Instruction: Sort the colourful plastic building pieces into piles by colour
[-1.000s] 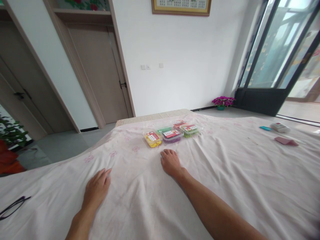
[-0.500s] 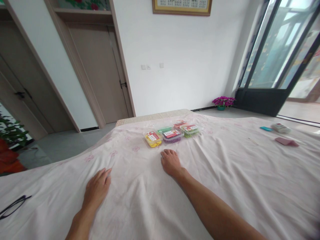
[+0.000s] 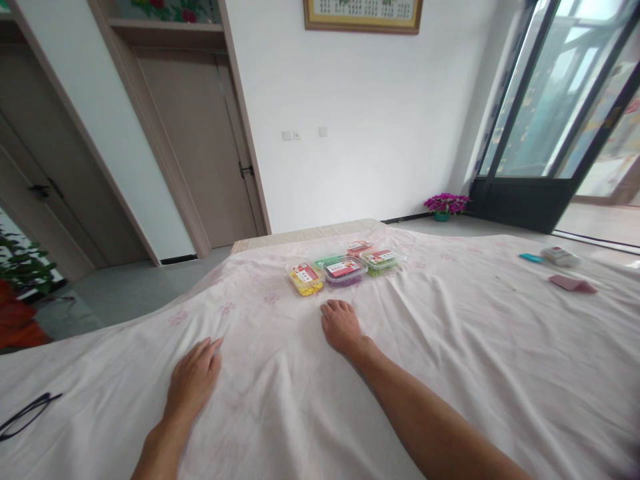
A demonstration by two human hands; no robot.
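I see my left hand [image 3: 193, 381] and right hand [image 3: 341, 327] flat on the sheet [image 3: 475, 347], fingers spread, holding nothing, near the yellow box [image 3: 306, 278].

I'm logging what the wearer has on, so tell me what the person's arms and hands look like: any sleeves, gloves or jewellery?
Both arms are bare as far as the picture shows: no sleeves in view. The left hand and right hand wear no gloves, and no rings, watch or bracelet can be seen.
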